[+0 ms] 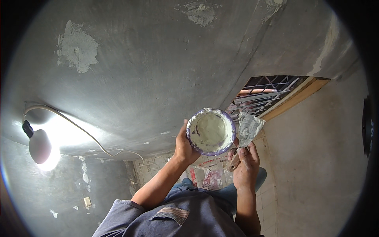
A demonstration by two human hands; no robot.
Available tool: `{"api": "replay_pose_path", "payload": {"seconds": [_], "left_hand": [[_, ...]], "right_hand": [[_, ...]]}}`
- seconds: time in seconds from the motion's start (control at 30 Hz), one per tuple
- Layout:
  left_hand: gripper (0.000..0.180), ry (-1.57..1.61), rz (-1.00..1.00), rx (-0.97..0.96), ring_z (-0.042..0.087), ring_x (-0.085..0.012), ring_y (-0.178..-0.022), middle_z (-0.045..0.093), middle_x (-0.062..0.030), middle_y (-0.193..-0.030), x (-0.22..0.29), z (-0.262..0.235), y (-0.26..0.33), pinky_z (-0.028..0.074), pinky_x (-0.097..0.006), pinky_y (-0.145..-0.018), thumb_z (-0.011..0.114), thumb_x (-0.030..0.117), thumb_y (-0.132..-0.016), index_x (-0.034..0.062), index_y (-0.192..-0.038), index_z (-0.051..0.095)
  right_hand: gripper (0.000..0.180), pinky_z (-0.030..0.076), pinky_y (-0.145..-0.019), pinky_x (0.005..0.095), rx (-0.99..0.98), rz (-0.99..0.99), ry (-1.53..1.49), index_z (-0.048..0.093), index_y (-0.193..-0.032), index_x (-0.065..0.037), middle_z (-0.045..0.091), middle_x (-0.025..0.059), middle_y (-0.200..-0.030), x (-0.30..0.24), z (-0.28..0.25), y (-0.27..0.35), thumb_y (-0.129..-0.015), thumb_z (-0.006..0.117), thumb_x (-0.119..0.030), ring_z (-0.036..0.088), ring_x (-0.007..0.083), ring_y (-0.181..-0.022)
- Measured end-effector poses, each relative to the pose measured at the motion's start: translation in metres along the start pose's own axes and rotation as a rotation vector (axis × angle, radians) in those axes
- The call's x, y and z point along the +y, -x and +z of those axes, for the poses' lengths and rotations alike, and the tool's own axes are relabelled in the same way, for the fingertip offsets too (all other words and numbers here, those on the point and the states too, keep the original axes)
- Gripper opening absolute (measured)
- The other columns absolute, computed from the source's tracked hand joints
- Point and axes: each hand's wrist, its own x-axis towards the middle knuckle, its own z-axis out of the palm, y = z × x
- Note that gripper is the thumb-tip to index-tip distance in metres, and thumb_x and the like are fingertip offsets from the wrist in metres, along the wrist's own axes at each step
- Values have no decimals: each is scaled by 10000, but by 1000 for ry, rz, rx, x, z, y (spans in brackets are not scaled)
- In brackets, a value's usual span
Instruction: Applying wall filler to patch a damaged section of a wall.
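Note:
My left hand point(184, 147) is wrapped round the side of a round tub point(234, 132) with a purple, smeared rim. Pale, creamy paste point(213, 127) coats the inside of the tub, and its opening faces me. Just right of the tub, my right hand point(246, 168) grips a putty knife point(250, 128) by its handle. The knife's wide triangular blade points up and is smeared with grey-white paste. Part of the right hand's fingers and the handle are hard to make out.
A lit round lamp point(40, 147) hangs at left, its pale cable point(86, 132) running along the grey wall point(138, 67). Dried patches point(80, 48) mark that wall. A barred opening point(265, 93) with a wooden board point(294, 98) lies at right. Tiled floor and a reddish-white bag point(212, 178) show below.

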Motion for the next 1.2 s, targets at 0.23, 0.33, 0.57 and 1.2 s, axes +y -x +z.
{"api": "replay_pose_path", "payload": {"seconds": [0.23,0.33,0.57,1.2], "left_hand": [[621,60,-117,-184,482,-329,-1264,473,-177,-1390,-1,-20,-2,380,-519,-1060,336,480,-955,48,-1393,426],[624,126,-130,-249,472,-323,-1275,459,-166,-1408,-3,-22,1,384,-516,-1059,332,497,-963,63,-1402,419],[686,28,-210,-103,476,-315,-1271,466,-156,-1406,3,-2,13,384,-523,-1051,309,591,-954,91,-1410,423],[757,-92,-352,-170,465,-320,-1289,451,-152,-1421,2,7,17,371,-541,-1058,276,659,-930,106,-1434,390]], "right_hand": [[347,477,-729,274,-37,-26,185,524,-1210,16,623,61,-938,-1,3,3,-940,602,-187,568,126,-739],[301,479,-710,280,-73,-14,281,547,-1178,19,625,54,-886,-6,-1,4,-946,589,-168,574,122,-721],[63,457,-583,369,-130,-457,1210,595,-933,11,580,137,-806,-40,0,-6,-877,579,-14,590,294,-683],[55,497,-617,412,-174,-596,1615,612,-847,-42,524,84,-861,-47,26,-32,-851,641,-88,607,285,-791]]}}
